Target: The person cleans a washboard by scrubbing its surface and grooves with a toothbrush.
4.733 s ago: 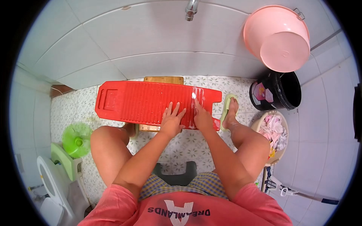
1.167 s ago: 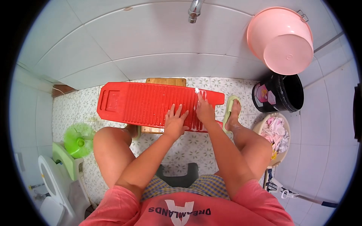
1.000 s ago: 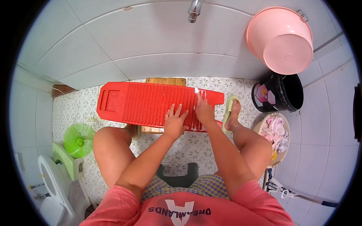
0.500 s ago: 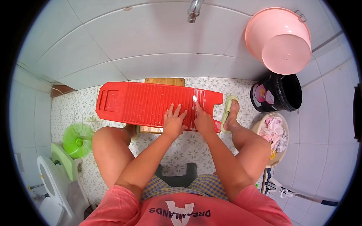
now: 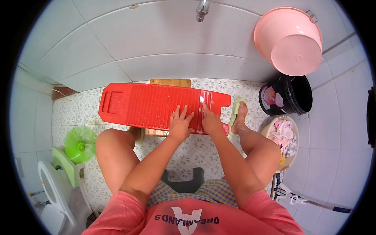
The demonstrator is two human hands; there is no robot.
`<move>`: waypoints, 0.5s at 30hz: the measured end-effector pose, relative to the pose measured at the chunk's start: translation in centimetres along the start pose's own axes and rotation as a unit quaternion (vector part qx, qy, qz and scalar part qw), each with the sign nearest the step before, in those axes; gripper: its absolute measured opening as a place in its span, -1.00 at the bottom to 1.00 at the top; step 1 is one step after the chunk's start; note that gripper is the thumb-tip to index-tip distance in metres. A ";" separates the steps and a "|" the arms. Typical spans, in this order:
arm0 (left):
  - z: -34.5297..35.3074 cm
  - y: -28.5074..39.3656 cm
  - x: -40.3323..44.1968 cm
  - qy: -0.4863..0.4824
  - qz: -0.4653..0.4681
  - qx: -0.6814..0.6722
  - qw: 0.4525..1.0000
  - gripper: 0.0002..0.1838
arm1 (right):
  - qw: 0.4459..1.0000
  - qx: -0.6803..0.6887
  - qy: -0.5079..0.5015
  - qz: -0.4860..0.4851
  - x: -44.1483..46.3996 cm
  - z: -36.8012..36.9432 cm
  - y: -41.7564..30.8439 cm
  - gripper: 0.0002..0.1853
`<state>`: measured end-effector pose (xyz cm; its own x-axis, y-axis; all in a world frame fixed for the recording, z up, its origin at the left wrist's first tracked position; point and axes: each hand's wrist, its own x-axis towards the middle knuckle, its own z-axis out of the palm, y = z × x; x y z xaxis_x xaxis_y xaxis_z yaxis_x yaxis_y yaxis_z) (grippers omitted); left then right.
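A red ridged washboard [image 5: 147, 105] lies across a wooden stool [image 5: 170, 82], its notched end on the right. My left hand [image 5: 179, 127] rests flat on the ridges right of the middle, fingers spread. Beside it, my right hand [image 5: 211, 121] is closed with its index finger pointing up the board. A small white tip [image 5: 201, 99] shows at that fingertip; the rest of what the hand holds is hidden. Whitish wet streaks run along the grooves near the right end.
A metal tap [image 5: 202, 11] is on the wall ahead. On the right are a pink bucket [image 5: 288, 39], a black bucket [image 5: 284, 96] and a basin [image 5: 290, 162] of clothes. A green see-through object [image 5: 80, 145] and a white toilet [image 5: 55, 188] stand left.
My right hand has moved slightly toward me along the groove, with the white tip now below the board's far edge. My left hand keeps its place on the board. The view has shifted slightly.
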<state>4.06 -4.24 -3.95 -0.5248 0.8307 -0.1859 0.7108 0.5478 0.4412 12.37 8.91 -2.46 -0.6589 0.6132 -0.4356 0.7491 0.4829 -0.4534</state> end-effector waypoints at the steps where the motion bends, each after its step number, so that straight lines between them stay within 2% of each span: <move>1: -0.1 0.0 -0.1 0.000 0.001 -0.002 1.000 -0.19 | 1.000 -0.002 0.001 0.001 -0.6 0.6 0.7 -0.31; 3: -0.2 -0.1 -0.2 -0.006 0.010 0.006 1.000 -0.17 | 0.998 -0.024 0.039 -0.041 -1.8 1.7 1.7 -0.30; 11: 0.1 -0.1 -0.5 -0.012 0.015 0.024 1.000 -0.17 | 0.996 0.040 0.037 -0.072 -3.9 2.6 3.4 -0.43; 13: 0.0 -0.1 -0.6 -0.018 0.015 0.033 0.999 -0.18 | 0.982 0.001 0.132 -0.135 -3.4 3.4 3.7 -0.44; 15: -0.1 -0.1 -0.6 -0.020 0.015 0.034 0.999 -0.19 | 0.989 0.000 0.102 -0.111 -2.9 3.0 3.4 -0.44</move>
<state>4.32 -4.81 -3.79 -0.4845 0.8492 -0.2098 0.7565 0.5272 0.3871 16.63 6.94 -5.08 -0.7792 0.6063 -0.1592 0.5884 0.6197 -0.5194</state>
